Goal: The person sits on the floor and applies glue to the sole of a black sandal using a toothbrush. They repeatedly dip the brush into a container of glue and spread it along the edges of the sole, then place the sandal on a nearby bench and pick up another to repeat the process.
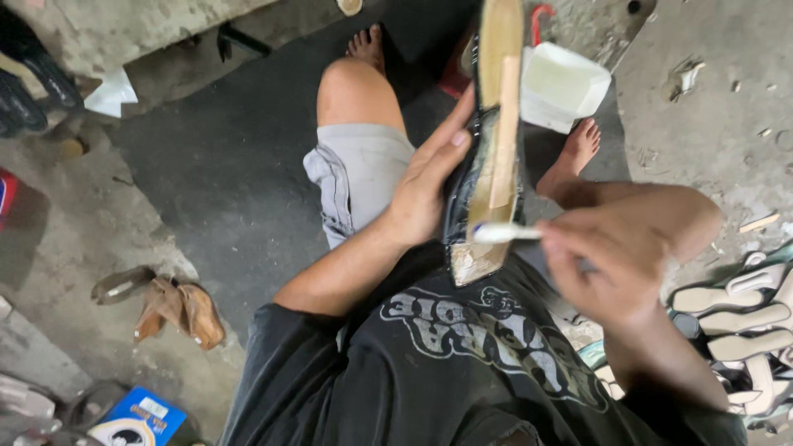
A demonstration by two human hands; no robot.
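Left hand clasps the shoe sole, upright over the lap. Right hand pinches a small brush, tip on the sole's lower end. Judgement: steady the sole, stroke evenly. White tub beyond.

Shoemaking workshop: bare concrete floor, stacked soles, leather scraps.

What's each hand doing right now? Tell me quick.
Left hand: closed around the shoe, holding it sole up.
Right hand: closed on a small brush touching the sole.
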